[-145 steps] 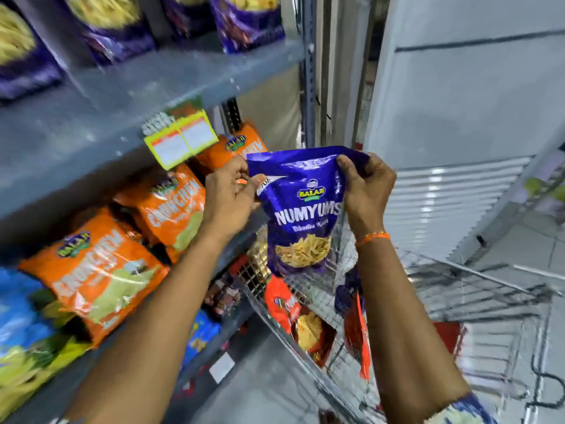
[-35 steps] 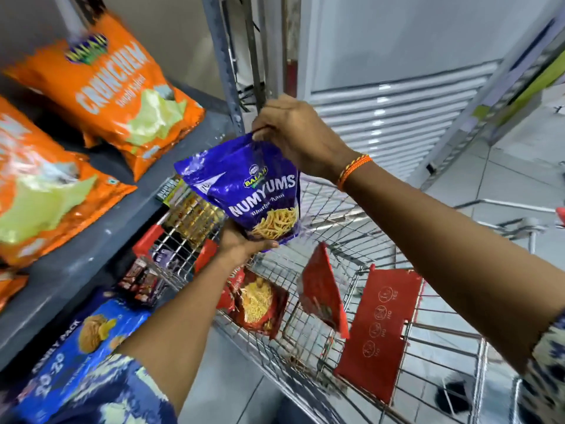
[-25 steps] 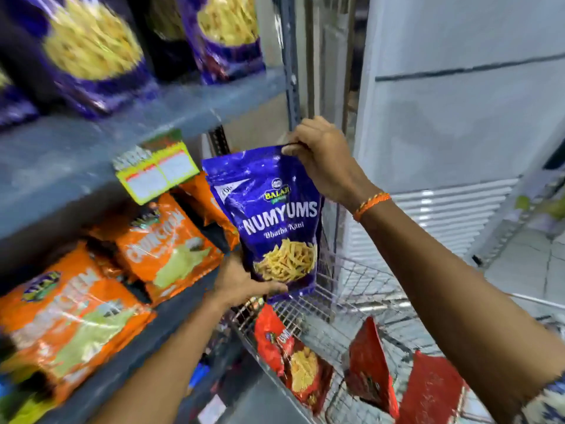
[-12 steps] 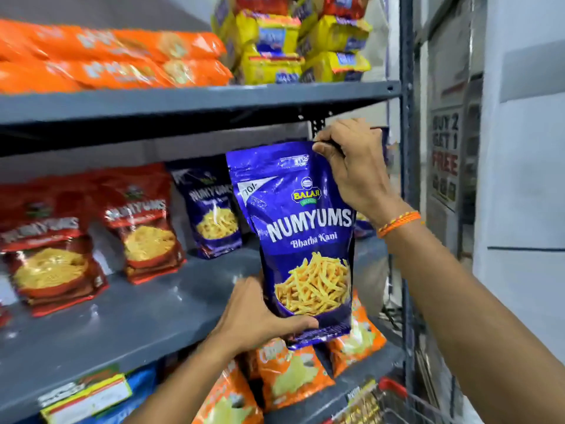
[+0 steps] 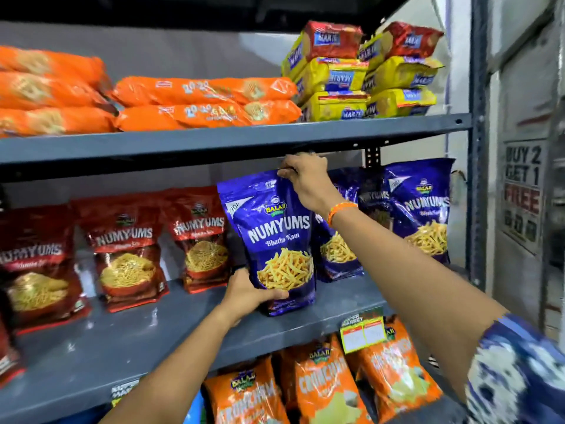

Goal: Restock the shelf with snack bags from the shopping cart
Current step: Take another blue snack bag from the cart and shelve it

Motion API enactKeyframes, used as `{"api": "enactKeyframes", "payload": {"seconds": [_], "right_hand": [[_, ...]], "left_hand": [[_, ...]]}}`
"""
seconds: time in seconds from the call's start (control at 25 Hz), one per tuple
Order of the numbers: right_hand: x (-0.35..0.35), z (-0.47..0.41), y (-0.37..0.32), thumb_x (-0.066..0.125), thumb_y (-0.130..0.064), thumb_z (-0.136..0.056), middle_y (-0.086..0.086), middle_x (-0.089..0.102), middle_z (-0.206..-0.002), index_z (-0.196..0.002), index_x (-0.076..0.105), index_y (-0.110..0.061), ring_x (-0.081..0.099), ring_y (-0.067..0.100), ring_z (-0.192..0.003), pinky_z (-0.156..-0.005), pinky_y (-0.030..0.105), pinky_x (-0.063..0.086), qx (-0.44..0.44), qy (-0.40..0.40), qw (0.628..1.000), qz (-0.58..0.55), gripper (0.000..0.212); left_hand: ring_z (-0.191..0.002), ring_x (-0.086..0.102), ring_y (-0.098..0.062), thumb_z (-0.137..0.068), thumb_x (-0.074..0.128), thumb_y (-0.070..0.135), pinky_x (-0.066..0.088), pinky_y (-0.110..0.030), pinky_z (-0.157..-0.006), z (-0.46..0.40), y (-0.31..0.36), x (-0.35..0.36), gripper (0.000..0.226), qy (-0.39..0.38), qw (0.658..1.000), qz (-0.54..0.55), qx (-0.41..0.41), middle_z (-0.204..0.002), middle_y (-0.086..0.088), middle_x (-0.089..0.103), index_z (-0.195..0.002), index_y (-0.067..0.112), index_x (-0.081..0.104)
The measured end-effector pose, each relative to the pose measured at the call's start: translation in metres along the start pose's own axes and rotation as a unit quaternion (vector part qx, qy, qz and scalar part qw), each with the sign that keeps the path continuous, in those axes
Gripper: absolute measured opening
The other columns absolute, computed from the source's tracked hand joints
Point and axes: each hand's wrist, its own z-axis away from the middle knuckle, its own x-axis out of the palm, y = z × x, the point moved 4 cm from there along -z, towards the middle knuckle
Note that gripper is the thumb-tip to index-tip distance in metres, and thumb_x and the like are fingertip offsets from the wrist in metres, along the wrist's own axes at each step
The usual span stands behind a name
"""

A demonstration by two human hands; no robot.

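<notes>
I hold a blue Numyums snack bag (image 5: 272,228) upright on the grey middle shelf (image 5: 128,335). My left hand (image 5: 247,293) cups its bottom left corner. My right hand (image 5: 307,182) pinches its top edge just under the shelf above. The bag's base sits at or just over the shelf surface, between red Numyums bags (image 5: 198,237) on its left and more blue Numyums bags (image 5: 425,209) on its right. The shopping cart is out of view.
The upper shelf (image 5: 244,136) carries orange biscuit packs (image 5: 201,102) and stacked yellow and red packs (image 5: 363,75). Orange snack bags (image 5: 324,384) fill the shelf below. A steel upright (image 5: 478,148) bounds the right end, beside a "Buy 2 Get 1 Free" sign (image 5: 522,191).
I have carried the blue bag from in front of the shelf into the gap between the red and blue bags. My view has shifted left and up.
</notes>
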Motion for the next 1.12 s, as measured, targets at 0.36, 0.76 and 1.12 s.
{"api": "enactKeyframes", "payload": {"seconds": [0.36, 0.76, 1.12], "right_hand": [[0.065, -0.028, 0.026, 0.055, 0.001, -0.088, 0.005, 0.076, -0.102, -0.093, 0.071, -0.019, 0.066, 0.028, -0.108, -0.098, 0.046, 0.050, 0.041, -0.071, 0.996, -0.019, 0.026], [0.051, -0.019, 0.026, 0.054, -0.007, -0.095, 0.009, 0.064, -0.128, -0.122, 0.062, -0.020, 0.049, 0.035, -0.126, -0.106, 0.048, 0.036, 0.051, -0.065, 0.997, 0.002, 0.030], [-0.069, 0.114, 0.057, 0.054, -0.010, -0.091, -0.010, 0.060, -0.114, -0.125, 0.058, -0.019, 0.053, 0.027, -0.113, -0.096, 0.058, 0.044, -0.012, 0.020, 1.000, -0.010, 0.036]], "left_hand": [[-0.103, 0.074, -0.019, -0.025, 0.101, 0.039, 0.057, -0.047, -0.098, -0.044, -0.036, -0.007, 0.093, 0.013, 0.997, 0.070, -0.034, -0.107, 0.001, 0.079, -0.110, 0.016, 0.071], [-0.107, 0.072, -0.022, -0.029, 0.101, 0.034, 0.056, -0.042, -0.098, -0.044, -0.035, -0.005, 0.089, 0.020, 0.991, 0.130, -0.041, -0.117, -0.008, 0.074, -0.109, 0.020, 0.064], [-0.135, 0.053, -0.010, -0.069, 0.089, 0.008, 0.039, -0.031, -0.117, 0.067, 0.031, 0.007, 0.080, 0.332, 0.901, 0.220, 0.173, -0.142, -0.007, 0.057, -0.139, 0.010, 0.050]]}}
